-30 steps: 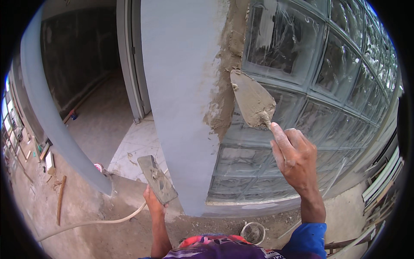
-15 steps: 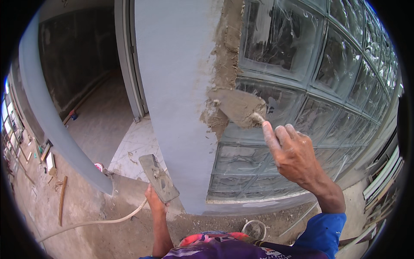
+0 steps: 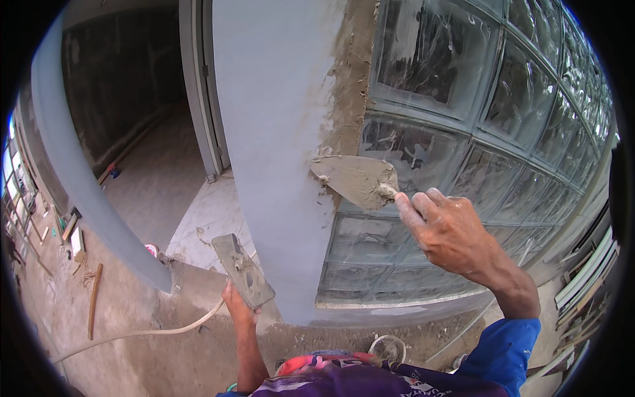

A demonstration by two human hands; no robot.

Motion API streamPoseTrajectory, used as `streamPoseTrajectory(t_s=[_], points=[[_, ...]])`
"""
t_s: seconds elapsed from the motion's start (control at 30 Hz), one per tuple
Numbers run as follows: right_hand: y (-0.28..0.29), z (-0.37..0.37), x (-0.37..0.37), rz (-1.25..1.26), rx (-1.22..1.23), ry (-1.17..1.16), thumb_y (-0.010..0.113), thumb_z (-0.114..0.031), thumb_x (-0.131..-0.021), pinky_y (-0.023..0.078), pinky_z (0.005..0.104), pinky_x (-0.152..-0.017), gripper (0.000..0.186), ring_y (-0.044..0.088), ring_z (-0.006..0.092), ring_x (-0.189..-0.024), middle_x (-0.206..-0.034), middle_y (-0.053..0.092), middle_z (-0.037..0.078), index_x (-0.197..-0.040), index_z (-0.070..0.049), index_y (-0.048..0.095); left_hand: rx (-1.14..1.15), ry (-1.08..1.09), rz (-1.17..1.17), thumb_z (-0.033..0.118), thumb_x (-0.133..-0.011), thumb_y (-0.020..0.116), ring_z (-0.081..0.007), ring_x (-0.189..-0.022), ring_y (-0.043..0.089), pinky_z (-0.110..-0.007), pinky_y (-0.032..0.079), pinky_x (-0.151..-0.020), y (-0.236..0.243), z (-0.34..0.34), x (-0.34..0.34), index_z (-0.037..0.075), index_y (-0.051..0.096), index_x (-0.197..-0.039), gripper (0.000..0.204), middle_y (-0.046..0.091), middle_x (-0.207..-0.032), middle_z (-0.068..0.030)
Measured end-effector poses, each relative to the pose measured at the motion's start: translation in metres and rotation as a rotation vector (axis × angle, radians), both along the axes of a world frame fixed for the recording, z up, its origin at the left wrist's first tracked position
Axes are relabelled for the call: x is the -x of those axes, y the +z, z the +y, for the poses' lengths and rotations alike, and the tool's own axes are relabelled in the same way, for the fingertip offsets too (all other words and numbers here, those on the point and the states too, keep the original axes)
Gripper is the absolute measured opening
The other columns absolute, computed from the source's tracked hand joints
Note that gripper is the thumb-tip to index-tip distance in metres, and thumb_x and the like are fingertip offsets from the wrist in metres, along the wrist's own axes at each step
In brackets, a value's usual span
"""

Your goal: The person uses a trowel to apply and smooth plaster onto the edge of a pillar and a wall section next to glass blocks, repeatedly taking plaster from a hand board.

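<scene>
My right hand (image 3: 453,228) is closed round the handle of a pointed trowel (image 3: 357,177). The blade, coated in grey mortar, lies against the strip of wet mortar (image 3: 349,86) between the pale wall (image 3: 271,132) and the glass blocks (image 3: 423,59). The blade's tip reaches onto the wall. Lower left, my left hand (image 3: 239,306) grips a rectangular, mortar-smeared board (image 3: 243,271), probably a float, held tilted in front of the wall's lower corner. Some of the left fingers are hidden behind that board.
A doorway with a grey frame (image 3: 198,86) and white floor tiles (image 3: 208,218) opens at left. A pale hose (image 3: 152,332) crosses the ground, near a wooden stick (image 3: 96,301). A bucket (image 3: 387,347) stands close to my body. Long pale strips (image 3: 585,268) are stacked at far right.
The trowel has moved down and slightly left along the mortar strip, with my right hand lowering too. Smoother mortar shows above the blade. My left hand and the board have barely moved.
</scene>
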State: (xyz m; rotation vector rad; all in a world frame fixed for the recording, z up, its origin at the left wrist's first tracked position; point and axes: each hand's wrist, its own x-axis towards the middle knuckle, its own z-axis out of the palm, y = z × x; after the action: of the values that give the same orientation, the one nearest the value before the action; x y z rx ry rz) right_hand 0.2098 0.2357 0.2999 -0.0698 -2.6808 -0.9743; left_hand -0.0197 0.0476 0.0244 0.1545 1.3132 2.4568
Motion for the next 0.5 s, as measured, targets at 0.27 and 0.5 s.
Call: streamPoseTrajectory(t_s=[0.27,0.5], points=[[0.068,0.000,-0.007,0.341,-0.036,-0.091,0.056,-0.004,-0.082,0.050,0.0334,-0.054,0.025,0.058,0.0199,-0.066,-0.076,0.057,0.010,-0.105,0.005,0.060,0.001,0.008,0.004,0.021,-0.092,0.044,-0.0106,-0.041,0.049,-0.022,0.028,-0.026,0.003,0.002,-0.005,0.003,0.054,-0.100,0.022,0.059,-0.070,-0.0053],[0.036,-0.008,-0.004,0.015,0.095,0.010,0.064,-0.005,-0.075,0.046,0.0340,-0.053,0.033,0.056,0.0191,-0.064,-0.074,0.054,0.008,-0.108,0.001,0.060,0.003,-0.008,0.000,0.022,-0.093,0.043,-0.0108,-0.041,0.049,-0.023,0.029,-0.026,0.005,-0.001,-0.006,0.003,0.054,-0.099,0.023,0.058,-0.070,-0.0059]])
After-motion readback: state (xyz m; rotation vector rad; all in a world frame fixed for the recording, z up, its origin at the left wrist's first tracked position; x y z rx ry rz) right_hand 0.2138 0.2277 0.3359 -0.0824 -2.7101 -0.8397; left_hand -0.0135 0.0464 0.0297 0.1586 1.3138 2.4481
